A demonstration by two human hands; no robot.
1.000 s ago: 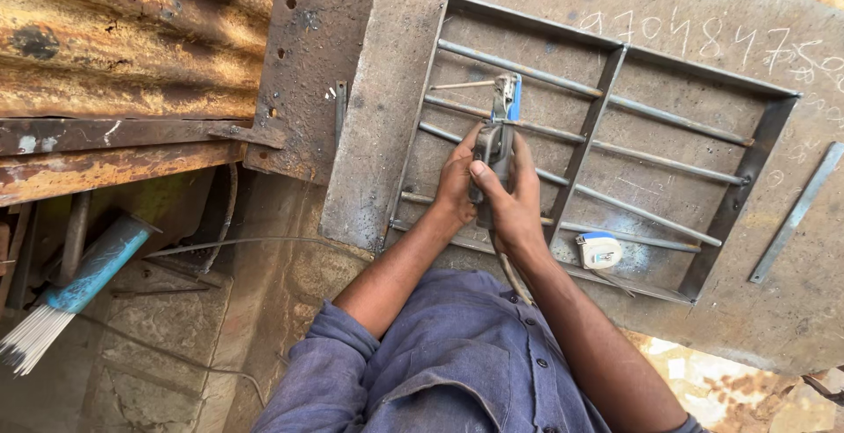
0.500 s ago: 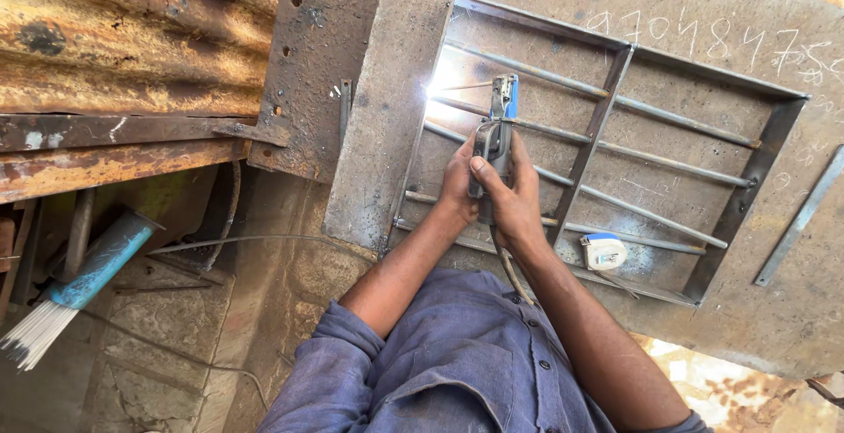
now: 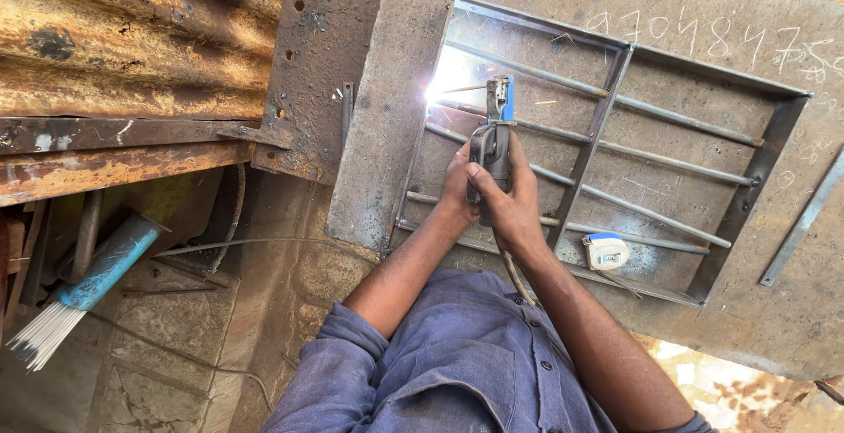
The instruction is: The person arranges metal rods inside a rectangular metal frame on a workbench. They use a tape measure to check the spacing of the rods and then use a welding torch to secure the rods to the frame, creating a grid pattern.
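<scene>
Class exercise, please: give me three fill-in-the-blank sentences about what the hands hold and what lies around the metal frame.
1. Both hands, left hand and right hand, grip one welding ____.
2. A bright arc glows at the metal frame's upper ____ corner.
3. The white tape measure lies ____ the frame.

Missing words: electrode holder; left; inside

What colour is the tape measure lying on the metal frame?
White with a blue top, seen in the head view: tape measure.
</scene>
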